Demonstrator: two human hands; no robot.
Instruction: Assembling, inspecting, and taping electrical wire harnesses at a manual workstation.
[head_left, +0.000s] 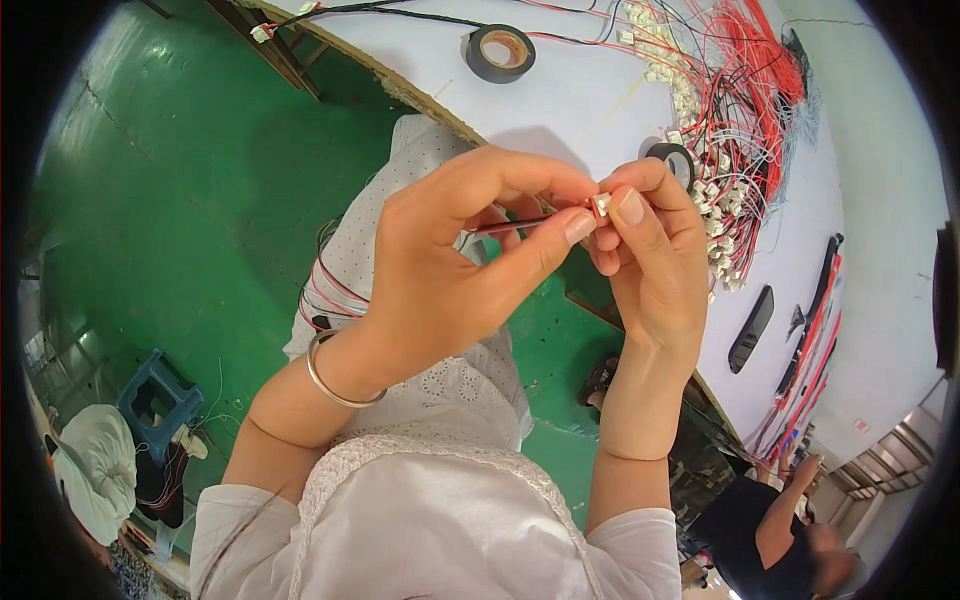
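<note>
Both my hands meet above my lap, in front of the white table. My left hand (435,255) is closed, pinching red and black wires (510,226) between thumb and fingers close to their end. At that end sits a small white plug connector (602,204). My right hand (655,235) is closed on the connector, thumb and index finger on either side of it. Fingertips partly cover the connector, so how far the wires sit in it cannot be seen. More of the thin red and black wire (335,285) hangs in loops by my left forearm.
On the white table (570,100) lie a black tape roll (500,53), a second roll (672,160) behind my right hand, a heap of wired white connectors (725,205), red wires (755,60) and a dark phone (752,330). A blue stool (160,400) stands left; another person (770,530) is lower right.
</note>
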